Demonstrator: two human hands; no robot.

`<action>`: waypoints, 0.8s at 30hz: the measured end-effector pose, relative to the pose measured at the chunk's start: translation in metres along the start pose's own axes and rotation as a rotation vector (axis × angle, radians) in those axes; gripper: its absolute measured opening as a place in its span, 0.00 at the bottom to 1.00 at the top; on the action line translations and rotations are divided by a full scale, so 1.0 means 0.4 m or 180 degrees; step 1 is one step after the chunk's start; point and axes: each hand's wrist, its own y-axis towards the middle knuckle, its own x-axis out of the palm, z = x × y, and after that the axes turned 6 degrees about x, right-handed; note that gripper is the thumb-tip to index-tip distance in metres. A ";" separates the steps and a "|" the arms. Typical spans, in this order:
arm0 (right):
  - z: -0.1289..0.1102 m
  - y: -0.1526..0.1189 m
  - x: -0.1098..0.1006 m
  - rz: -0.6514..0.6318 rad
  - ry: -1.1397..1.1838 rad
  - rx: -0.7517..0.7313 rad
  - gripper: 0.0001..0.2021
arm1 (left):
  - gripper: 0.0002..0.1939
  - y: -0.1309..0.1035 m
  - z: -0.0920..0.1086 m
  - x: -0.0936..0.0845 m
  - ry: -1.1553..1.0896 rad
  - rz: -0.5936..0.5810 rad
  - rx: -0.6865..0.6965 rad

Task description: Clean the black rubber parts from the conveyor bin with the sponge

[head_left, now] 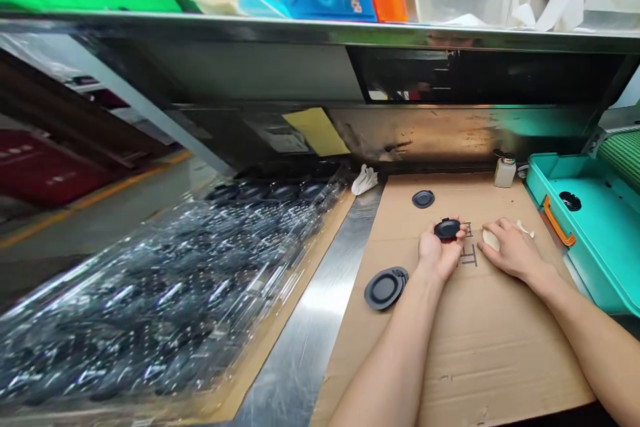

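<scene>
My left hand [438,252] is palm up, its fingers closed round a small black oval plastic part [447,228] with a raised rim and a tab at the top. To its right, my right hand [517,250] is palm down with fingers curled on a white wiping cloth [491,239] that lies on the cardboard sheet [480,340]. A larger black oval part [385,288] lies by my left forearm. Farther back is another black oval part [423,199], lying flat.
A small white bottle [505,172] stands at the back. On the right is a teal bin [605,233] with an orange latch and a black piece [570,201] inside. Clear plastic trays [200,267] of black parts fill the left. A metal shelf [310,33] overhangs the bench.
</scene>
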 end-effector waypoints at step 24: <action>0.047 0.009 -0.113 0.0024 -0.0785 0.1422 0.20 | 0.25 -0.003 -0.009 0.001 0.0652 0.0059 0.0157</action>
